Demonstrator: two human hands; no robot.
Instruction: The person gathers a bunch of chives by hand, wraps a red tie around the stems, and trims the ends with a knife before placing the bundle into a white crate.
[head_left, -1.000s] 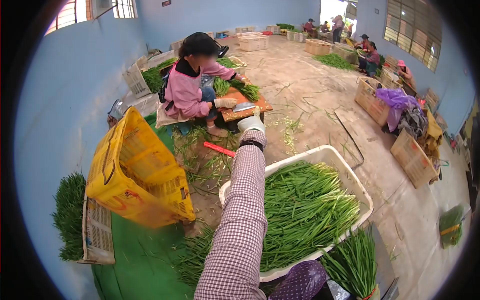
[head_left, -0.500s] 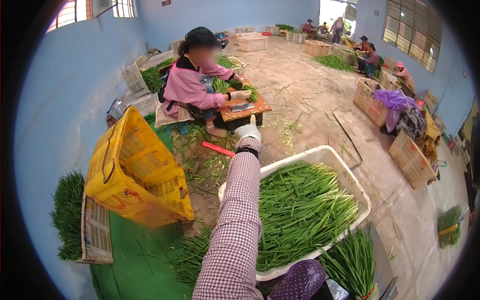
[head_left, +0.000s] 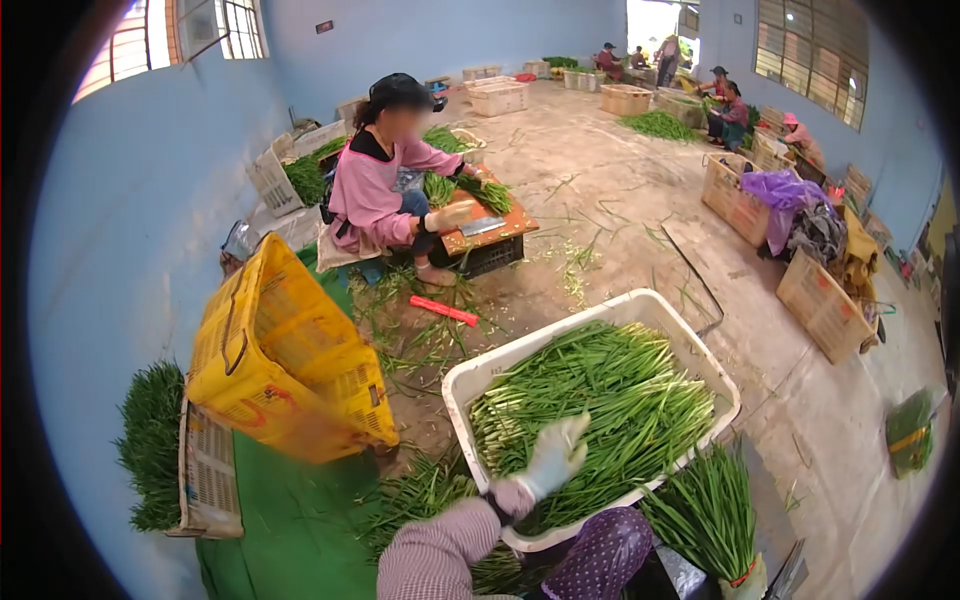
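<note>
My left hand (head_left: 557, 457), in a pale glove with a checked sleeve (head_left: 440, 550), hovers over the near part of a white plastic tub (head_left: 462, 378). Its fingers look stretched out and hold nothing that I can see, though they are slightly blurred. Garlic chives (head_left: 610, 390) fill the tub in layers, green leaves and pale stem ends showing. A bundle of chives (head_left: 700, 520) tied with a red band lies beside the tub's near right corner. My right hand is out of view.
A yellow crate (head_left: 290, 370) leans at left, near a green mat (head_left: 290, 520). Across from me a co-worker in pink (head_left: 385, 190) sits at a low board (head_left: 500, 225) with a broad blade (head_left: 483, 226). A red strip (head_left: 443, 310) lies on the floor.
My left arm was stretched out towards the co-worker with a finger pointing. It has drawn back and down over the tub. The co-worker's near hand has moved back from the greens.
</note>
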